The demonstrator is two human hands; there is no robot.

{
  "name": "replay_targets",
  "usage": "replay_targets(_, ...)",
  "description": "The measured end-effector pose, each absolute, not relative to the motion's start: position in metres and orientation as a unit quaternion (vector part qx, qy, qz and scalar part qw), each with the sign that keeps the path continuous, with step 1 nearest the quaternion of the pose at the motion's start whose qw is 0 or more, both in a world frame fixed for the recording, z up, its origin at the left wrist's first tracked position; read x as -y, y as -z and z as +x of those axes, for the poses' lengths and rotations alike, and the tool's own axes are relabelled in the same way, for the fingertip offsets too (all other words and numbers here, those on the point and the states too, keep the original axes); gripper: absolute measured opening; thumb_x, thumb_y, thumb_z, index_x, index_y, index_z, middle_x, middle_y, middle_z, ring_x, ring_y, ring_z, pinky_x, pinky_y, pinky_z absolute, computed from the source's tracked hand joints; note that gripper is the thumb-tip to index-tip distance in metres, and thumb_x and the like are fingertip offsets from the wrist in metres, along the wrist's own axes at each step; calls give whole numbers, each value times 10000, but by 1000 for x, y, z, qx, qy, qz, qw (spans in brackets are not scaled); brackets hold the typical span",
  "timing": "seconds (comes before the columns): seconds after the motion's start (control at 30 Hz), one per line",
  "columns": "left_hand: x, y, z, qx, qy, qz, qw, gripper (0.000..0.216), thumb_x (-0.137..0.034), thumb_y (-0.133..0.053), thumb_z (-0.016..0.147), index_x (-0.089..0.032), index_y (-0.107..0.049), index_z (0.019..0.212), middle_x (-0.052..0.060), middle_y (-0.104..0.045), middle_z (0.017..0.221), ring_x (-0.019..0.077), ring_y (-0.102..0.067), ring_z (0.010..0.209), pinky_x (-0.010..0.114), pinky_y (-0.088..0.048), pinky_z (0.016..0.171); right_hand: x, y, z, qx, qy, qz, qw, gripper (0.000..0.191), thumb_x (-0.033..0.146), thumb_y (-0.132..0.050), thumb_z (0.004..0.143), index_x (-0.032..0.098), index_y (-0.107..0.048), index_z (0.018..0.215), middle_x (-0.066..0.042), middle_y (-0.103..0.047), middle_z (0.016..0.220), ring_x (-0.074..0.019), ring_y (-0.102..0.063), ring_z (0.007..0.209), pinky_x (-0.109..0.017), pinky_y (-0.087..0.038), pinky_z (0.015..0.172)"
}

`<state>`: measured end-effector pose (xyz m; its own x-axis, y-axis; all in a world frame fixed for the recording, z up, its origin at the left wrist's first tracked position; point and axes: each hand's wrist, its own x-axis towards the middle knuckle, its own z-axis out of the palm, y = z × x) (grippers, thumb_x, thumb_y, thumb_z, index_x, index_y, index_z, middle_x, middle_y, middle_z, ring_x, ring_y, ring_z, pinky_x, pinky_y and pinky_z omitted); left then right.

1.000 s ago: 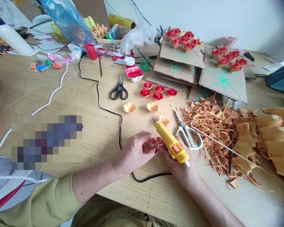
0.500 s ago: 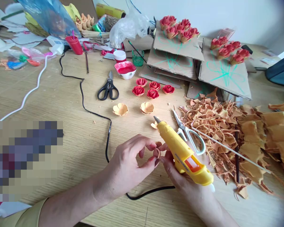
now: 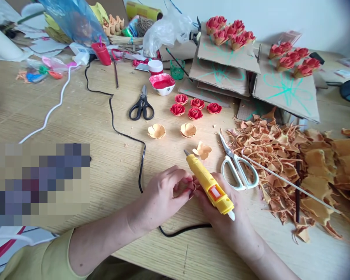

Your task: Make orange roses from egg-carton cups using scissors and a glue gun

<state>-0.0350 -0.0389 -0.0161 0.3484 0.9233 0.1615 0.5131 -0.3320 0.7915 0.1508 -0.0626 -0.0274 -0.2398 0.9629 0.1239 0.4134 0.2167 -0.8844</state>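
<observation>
One left hand (image 3: pixel 160 190): bare, its grip pinched together on a small, curled, orange-brown strip (image 3: pixel 194 186).
Curled strip: above the table, between both hands; whether the right fingertips touch it, cannot tell.
One right hand (image 3: pixel 239 221): bare, its grip wrapped around the body of a yellow plastic glue gun (image 3: pixel 205 177).
Glue gun: tilted, metal nozzle pointing away from the person, translucent white stick end protruding at the rear.
Cable: thin, black, smooth (image 3: pixel 142 167), winding across the pale wood-grained table (image 3: pixel 163 256).
Petal cut-out: pale-orange, matt, shallow and lobed (image 3: pixel 202 150), just beyond the nozzle.
Petal cups: two, pale-orange, rounded, with overlapping petals, one to the left (image 3: pixel 156 131), one to the right (image 3: pixel 188 130).
Roses: five, red, with tightly coiled centres (image 3: pixel 195 112), lying beyond the cups.
Scissors: one pair with white looped handles (image 3: pixel 241 171), near the right hand; one pair with black handles (image 3: pixel 142 105), left of the roses.
Scrap heap: orange-brown, curled, ragged shreds (image 3: pixel 268 151), right of the white-handled pair.
Bowl: white, squarish, with red contents (image 3: pixel 162 91).
Cardboard: brown corrugated sheets scrawled in green (image 3: pixel 286 91), carrying red blooms with pale-orange bases (image 3: pixel 231 31).
</observation>
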Motion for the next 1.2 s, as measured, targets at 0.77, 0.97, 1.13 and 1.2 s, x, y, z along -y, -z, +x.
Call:
replay_targets(0.77, 41, 21, -37, -452, -335, 693, 452, 219, 8, -688, 754, -171, -619, 859, -22, -637, 847, 100, -671, 747, 187, -578, 682, 63, 29, 148, 708, -349, -491, 368, 218, 57, -568, 857, 239, -546, 975, 7, -608, 869, -158, -604, 758, -260, -478, 678)
replay_targets(0.97, 34, 23, -40, -434, -317, 694, 478, 181, -20, -698, 771, -165, -618, 846, -18, -661, 860, 104, -683, 764, 197, -579, 710, 62, 27, 148, 700, -370, -487, 369, 142, 118, -585, 905, 233, -559, 984, -7, -624, 916, -160, -619, 809, -266, -494, 726)
replay_targets(1.13, 30, 19, -42, -416, -301, 708, 484, 183, 2, -645, 782, -169, -613, 840, -26, -636, 835, 96, -655, 729, 193, -562, 680, 62, 25, 150, 705, -367, -486, 365, 157, 91, -583, 887, 232, -549, 948, -2, -602, 879, -156, -597, 764, -266, -485, 678)
replay_targets(1.2, 30, 19, -42, -415, -296, 715, 478, 181, -2, -629, 789, -170, -618, 856, -16, -631, 861, 104, -654, 747, 197, -561, 674, 62, 25, 150, 704, -367, -483, 369, 147, 103, -580, 897, 234, -552, 957, -4, -609, 885, -157, -603, 765, -270, -490, 679)
